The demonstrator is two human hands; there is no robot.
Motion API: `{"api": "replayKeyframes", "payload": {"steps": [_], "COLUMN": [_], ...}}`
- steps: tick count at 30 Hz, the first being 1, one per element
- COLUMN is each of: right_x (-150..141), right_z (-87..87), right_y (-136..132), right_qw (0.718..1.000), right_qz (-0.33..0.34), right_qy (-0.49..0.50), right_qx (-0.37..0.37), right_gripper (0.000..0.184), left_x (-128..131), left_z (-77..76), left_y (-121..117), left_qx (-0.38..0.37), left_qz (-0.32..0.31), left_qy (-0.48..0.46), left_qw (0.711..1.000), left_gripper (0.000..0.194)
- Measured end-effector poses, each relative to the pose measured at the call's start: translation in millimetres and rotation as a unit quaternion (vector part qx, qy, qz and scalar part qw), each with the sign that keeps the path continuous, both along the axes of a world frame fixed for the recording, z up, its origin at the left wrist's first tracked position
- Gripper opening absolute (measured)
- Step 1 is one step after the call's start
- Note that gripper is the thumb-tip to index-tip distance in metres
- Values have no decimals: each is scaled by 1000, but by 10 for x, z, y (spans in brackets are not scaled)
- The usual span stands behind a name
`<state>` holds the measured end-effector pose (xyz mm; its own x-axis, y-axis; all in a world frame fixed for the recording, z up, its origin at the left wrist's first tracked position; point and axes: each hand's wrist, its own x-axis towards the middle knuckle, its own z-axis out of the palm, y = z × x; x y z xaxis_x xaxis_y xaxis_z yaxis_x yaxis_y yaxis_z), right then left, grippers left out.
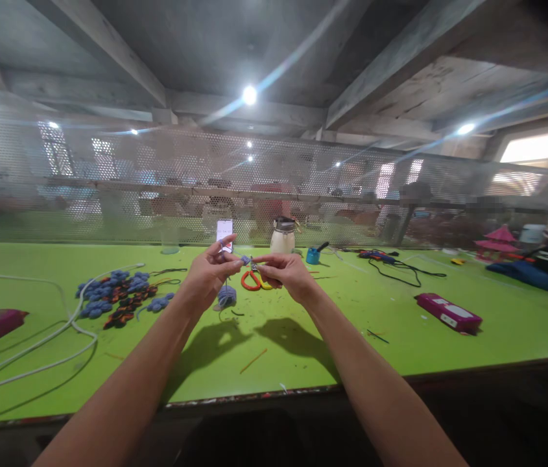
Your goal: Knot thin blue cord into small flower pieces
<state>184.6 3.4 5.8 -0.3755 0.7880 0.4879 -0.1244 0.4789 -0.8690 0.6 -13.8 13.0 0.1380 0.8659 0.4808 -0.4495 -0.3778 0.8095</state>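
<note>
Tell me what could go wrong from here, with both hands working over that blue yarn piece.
The scissors lie just beyond the yarn ball, close under the right hand; a loose strand could catch on them.

The ball sits on the open table below the left hand, so a tug might roll it.

The white cable loops beside the flower pieces; a sweep of the left forearm could drag both.

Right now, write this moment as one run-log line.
left hand: pinching blue-purple yarn piece | right hand: fingertips close by | yarn ball: on green table | phone: upright beyond left hand
</note>
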Motion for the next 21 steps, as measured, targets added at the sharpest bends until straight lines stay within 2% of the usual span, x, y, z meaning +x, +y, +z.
{"api": "replayKeyframes", "payload": {"steps": [7,21], "right_x": [16,18], "right_z": [47,26], "right_y": [-39,-30], "right_qw": [1000,999], "right_qz": [-8,-28], "right_qy": [-17,-21], "right_qx": [8,16], "right_gripper": [32,25], "left_x": [-6,-17], "left_z": [-4,-23], "left_y": [9,34], "left_qx": [19,-5], "left_qz": [-4,-9], "left_qy": [-10,-20], "left_qw": [1000,1000], "left_gripper": [62,54]}}
